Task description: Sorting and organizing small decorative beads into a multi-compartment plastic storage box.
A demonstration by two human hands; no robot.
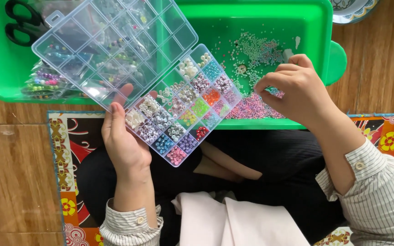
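My left hand (123,136) grips a clear plastic organiser box (183,105) by its near-left edge. Its many small compartments hold coloured beads, and its clear lid (110,45) stands open over the left of a green tray (315,27). My right hand (295,89) hovers over the tray's near right corner, fingers curled and pinched together just above a heap of tiny pink and white beads (254,107). Whether a bead sits between the fingertips is too small to tell.
Black scissors (21,23) lie at the tray's far left, with bagged beads (46,82) beneath the lid. The tray rests on a wooden floor (10,168). A patterned mat (64,150) lies under my crossed legs. A bowl's rim (354,11) shows at top right.
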